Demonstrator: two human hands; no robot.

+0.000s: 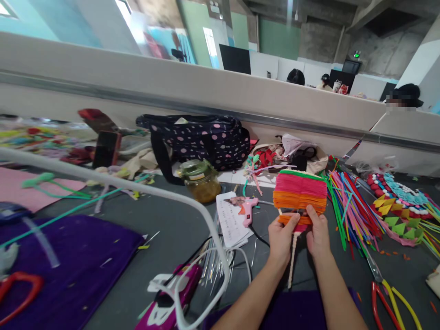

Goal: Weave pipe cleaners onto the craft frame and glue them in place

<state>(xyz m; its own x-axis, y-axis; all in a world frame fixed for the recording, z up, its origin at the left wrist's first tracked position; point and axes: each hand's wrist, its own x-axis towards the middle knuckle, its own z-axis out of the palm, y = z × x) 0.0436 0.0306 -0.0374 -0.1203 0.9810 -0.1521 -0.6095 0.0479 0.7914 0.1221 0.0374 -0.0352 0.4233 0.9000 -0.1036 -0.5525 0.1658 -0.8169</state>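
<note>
White cable [154, 189] foremost; left hand [281, 236] and right hand [318, 231] pinch striped orange-pink piece [300, 189] near bottom.

The left hand [282, 236] and right hand [318, 231] grip the near end of a panel [300, 187] banded in green, pink and orange, with a pale braided cord [293, 263] extending nearward between the forearms. On the dark counter [172, 224] to their left, a pink glue gun [248, 211] overlaps a printed sheet [229, 223], with a lidded glass jar [201, 183] and a dark patterned bag [202, 144] farther back. To the right lie loose multicoloured stems [355, 199], and nearer, metal tools with red and yellow handles [392, 298].
</note>
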